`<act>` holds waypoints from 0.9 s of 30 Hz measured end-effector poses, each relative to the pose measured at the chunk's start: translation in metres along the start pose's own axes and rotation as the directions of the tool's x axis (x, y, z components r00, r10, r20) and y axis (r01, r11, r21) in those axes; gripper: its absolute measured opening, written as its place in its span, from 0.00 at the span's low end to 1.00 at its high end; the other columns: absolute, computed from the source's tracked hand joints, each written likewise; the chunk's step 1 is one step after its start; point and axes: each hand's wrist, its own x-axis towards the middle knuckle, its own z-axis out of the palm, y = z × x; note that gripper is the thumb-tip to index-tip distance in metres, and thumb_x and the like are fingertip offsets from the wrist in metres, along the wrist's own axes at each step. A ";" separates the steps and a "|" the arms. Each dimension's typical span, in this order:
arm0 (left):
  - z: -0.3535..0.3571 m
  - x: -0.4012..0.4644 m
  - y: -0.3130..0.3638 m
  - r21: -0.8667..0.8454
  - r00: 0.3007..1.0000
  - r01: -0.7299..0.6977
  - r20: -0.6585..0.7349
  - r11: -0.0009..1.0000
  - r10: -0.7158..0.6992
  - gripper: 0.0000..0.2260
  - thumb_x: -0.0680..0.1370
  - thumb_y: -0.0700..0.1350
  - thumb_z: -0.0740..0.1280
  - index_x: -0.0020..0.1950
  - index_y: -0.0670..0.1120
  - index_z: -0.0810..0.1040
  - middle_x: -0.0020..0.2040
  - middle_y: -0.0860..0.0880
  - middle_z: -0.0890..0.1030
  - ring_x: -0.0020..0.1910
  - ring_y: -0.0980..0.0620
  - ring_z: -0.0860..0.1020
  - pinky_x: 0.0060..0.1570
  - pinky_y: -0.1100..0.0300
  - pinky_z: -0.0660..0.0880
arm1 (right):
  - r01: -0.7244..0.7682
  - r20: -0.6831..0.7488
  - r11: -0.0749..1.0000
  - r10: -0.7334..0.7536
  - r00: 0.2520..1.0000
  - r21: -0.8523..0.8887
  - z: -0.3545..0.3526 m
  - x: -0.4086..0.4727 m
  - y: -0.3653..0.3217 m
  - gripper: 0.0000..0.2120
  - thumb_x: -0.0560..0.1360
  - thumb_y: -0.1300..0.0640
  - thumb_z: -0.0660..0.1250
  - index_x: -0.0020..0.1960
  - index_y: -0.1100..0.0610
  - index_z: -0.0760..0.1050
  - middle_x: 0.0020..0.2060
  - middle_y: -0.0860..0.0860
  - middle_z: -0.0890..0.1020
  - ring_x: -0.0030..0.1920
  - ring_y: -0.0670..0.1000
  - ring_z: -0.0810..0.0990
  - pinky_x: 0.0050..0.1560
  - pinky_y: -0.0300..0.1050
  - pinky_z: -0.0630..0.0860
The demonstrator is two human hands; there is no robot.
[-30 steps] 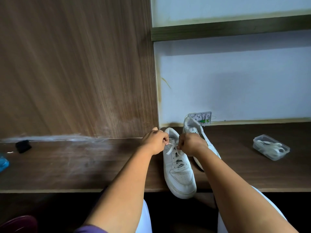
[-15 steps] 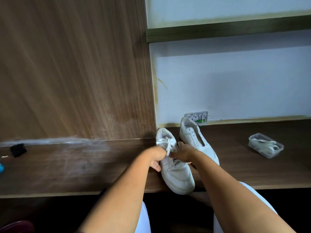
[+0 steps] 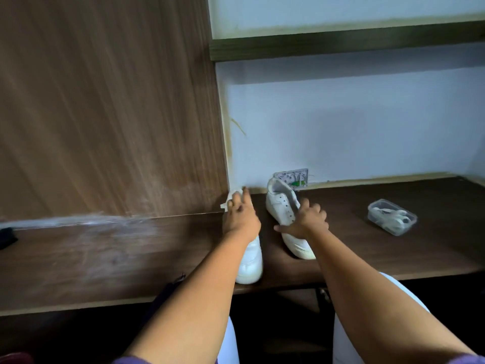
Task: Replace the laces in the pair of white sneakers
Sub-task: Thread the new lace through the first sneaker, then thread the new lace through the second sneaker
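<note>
Two white sneakers stand on the dark wooden desk with their toes toward me. The left sneaker [image 3: 249, 261] reaches back to the wood panel. My left hand [image 3: 241, 215] lies over its upper part, with fingers bent around the ankle end and one finger pointing at the wall. The laces under that hand are hidden. The right sneaker [image 3: 282, 203] shows empty eyelets. My right hand [image 3: 305, 219] rests on its middle, fingers spread and thumb stretched out to the left.
A clear plastic container [image 3: 392, 217] holding white laces sits on the desk to the right. A wall socket [image 3: 291, 177] is behind the right sneaker. A tall wood panel [image 3: 110, 106] rises on the left and a shelf [image 3: 341, 42] runs above. My knees are under the desk edge.
Both hands let go of the lace at the left sneaker's top. The left hand moved onto that shoe, which shifted slightly back and left. The right hand crossed over to the right sneaker.
</note>
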 end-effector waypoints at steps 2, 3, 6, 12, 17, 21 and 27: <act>0.005 -0.006 0.022 -0.016 0.992 -0.085 0.091 0.996 0.086 0.28 0.80 0.43 0.59 0.78 0.47 0.51 0.76 0.44 0.56 0.74 0.42 0.57 0.69 0.48 0.62 | -0.057 0.146 0.996 0.067 0.987 -0.072 0.013 -0.001 0.010 0.55 0.59 0.34 0.75 0.75 0.55 0.51 0.68 0.58 0.63 0.69 0.61 0.63 0.66 0.57 0.68; 0.010 -0.009 0.035 -0.033 0.983 -0.101 0.152 0.994 0.104 0.27 0.80 0.43 0.59 0.77 0.47 0.52 0.75 0.44 0.57 0.74 0.42 0.57 0.69 0.49 0.61 | -0.068 0.149 0.997 0.074 0.986 -0.044 0.019 -0.002 0.015 0.51 0.62 0.37 0.75 0.74 0.55 0.53 0.67 0.57 0.63 0.68 0.61 0.64 0.65 0.56 0.68; 0.028 -0.016 0.063 -0.056 0.958 -0.091 0.269 0.994 0.103 0.26 0.80 0.46 0.59 0.76 0.46 0.55 0.75 0.44 0.57 0.73 0.42 0.58 0.70 0.49 0.60 | -0.126 0.060 0.992 0.124 0.990 0.025 0.028 -0.013 0.018 0.39 0.71 0.41 0.68 0.73 0.54 0.55 0.66 0.56 0.63 0.67 0.59 0.63 0.64 0.55 0.68; 0.050 -0.017 0.102 -0.125 0.917 0.168 0.384 0.978 -0.108 0.29 0.79 0.55 0.60 0.77 0.47 0.55 0.74 0.41 0.56 0.69 0.40 0.62 0.63 0.49 0.66 | 0.118 0.341 0.991 -0.134 0.931 0.065 -0.022 -0.016 0.056 0.37 0.72 0.44 0.71 0.74 0.56 0.61 0.69 0.54 0.69 0.67 0.57 0.71 0.65 0.47 0.70; 0.045 -0.011 0.117 -0.026 0.984 -0.036 0.175 0.999 0.040 0.23 0.79 0.54 0.61 0.72 0.48 0.65 0.74 0.45 0.59 0.73 0.42 0.56 0.66 0.45 0.63 | -0.103 0.022 0.991 0.102 0.995 0.089 -0.096 0.024 0.143 0.16 0.74 0.52 0.66 0.61 0.54 0.79 0.55 0.50 0.81 0.53 0.53 0.79 0.51 0.41 0.76; 0.061 -0.010 0.136 -0.148 0.978 -0.120 0.150 0.982 0.142 0.12 0.78 0.55 0.63 0.57 0.51 0.75 0.66 0.48 0.70 0.72 0.44 0.59 0.66 0.48 0.64 | -0.284 -0.096 0.957 0.288 0.953 0.056 -0.099 0.043 0.191 0.16 0.78 0.53 0.58 0.63 0.52 0.75 0.59 0.53 0.76 0.62 0.58 0.75 0.63 0.47 0.71; 0.080 0.007 0.153 -0.219 0.963 -0.214 0.115 0.952 0.243 0.07 0.76 0.54 0.66 0.50 0.52 0.77 0.60 0.50 0.73 0.66 0.46 0.65 0.61 0.53 0.68 | -0.356 -0.106 0.923 0.344 0.933 -0.143 -0.083 0.081 0.203 0.21 0.77 0.57 0.55 0.69 0.46 0.70 0.66 0.56 0.73 0.71 0.58 0.59 0.65 0.55 0.63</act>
